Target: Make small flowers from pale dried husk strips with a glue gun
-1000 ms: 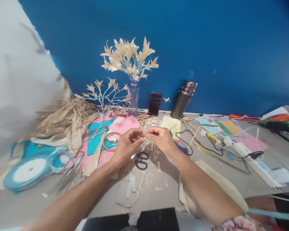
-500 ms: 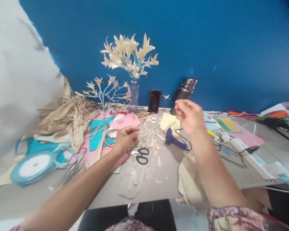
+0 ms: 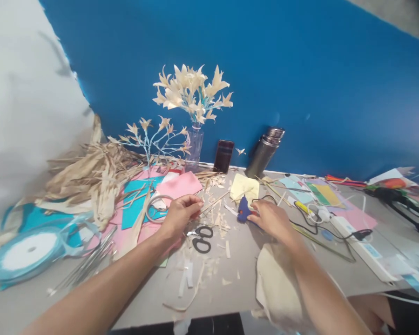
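Observation:
My right hand [image 3: 270,218] is closed around the handle end of a blue hot glue gun [image 3: 243,209], hiding most of the handle. My left hand [image 3: 181,214] has its thumb and fingers pinched together above the scraps. Whatever sits between those fingertips is too small to make out. A thin straw-like stick [image 3: 216,202] runs right from near them; I cannot tell whether it is held. Just below the left hand lie scissors with black handles [image 3: 201,239]. Behind it are a ring-shaped roll [image 3: 150,211] and pink paper [image 3: 179,184].
Dried husks [image 3: 91,172] heap at the left, beside a blue ribbon spool [image 3: 30,251] and metal wires [image 3: 91,260]. Husk flowers [image 3: 192,88] stand in a clear bottle [image 3: 194,146]. A phone [image 3: 224,156], a flask [image 3: 265,151] and a power strip [image 3: 359,246] are also there.
My right hand has come down from in front of the flask to the glue gun and closed on its handle. The left hand stays pinched in about the same place. The view has shifted slightly.

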`<state>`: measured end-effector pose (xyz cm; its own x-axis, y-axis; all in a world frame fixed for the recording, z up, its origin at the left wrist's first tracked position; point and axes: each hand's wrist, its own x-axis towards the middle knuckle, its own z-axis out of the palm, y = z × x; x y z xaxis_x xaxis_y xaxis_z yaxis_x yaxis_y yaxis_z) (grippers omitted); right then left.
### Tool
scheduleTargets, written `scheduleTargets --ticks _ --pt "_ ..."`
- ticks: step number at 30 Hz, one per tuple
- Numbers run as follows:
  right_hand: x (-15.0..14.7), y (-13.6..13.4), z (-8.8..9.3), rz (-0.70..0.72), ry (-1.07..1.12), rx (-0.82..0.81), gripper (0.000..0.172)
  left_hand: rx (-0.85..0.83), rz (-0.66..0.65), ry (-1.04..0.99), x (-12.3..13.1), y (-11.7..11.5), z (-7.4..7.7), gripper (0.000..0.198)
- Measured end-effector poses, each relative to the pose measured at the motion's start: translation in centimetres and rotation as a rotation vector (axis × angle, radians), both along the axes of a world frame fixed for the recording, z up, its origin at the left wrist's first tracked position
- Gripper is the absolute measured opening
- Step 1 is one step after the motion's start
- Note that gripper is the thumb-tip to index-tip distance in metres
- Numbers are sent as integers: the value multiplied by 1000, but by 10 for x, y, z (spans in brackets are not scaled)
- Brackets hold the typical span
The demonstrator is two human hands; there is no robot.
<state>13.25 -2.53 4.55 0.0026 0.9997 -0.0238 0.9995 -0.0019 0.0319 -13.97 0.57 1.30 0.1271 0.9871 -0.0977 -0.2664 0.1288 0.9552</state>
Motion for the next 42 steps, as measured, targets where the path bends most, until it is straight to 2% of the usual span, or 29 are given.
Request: scheduleTargets --ticks 4,7,10,14,16,19,24,33,37,42 --pt "2 3 -8 20 31 9 15 -89 -21 -116 1 1 0 26" --pt "4 -1 -5 24 82 72 16 -144 -35 -189 1 3 1 30" --pt "-1 -9 9 36 148 122 14 -143 -32 -188 -2 5 3 30" --pt "-23 -13 35 156 269 36 17 -123 -6 -180 -4 5 4 30" --pt "-38 -8 45 212 243 -27 18 -116 17 -178 -4 6 5 29" --pt "-56 7 49 208 149 -42 21 -103 63 -184 -5 10 3 28" --pt "-62 47 41 157 137 3 17 -87 127 -209 -8 17 -2 30" --pt "-61 137 30 70 209 -43 15 -100 109 -160 -6 17 -8 28" --pt "-79 156 9 45 252 -68 13 -107 98 -163 -6 16 -8 26" --pt "-95 164 -18 -61 274 -12 25 -127 88 -143 -5 15 -10 25"
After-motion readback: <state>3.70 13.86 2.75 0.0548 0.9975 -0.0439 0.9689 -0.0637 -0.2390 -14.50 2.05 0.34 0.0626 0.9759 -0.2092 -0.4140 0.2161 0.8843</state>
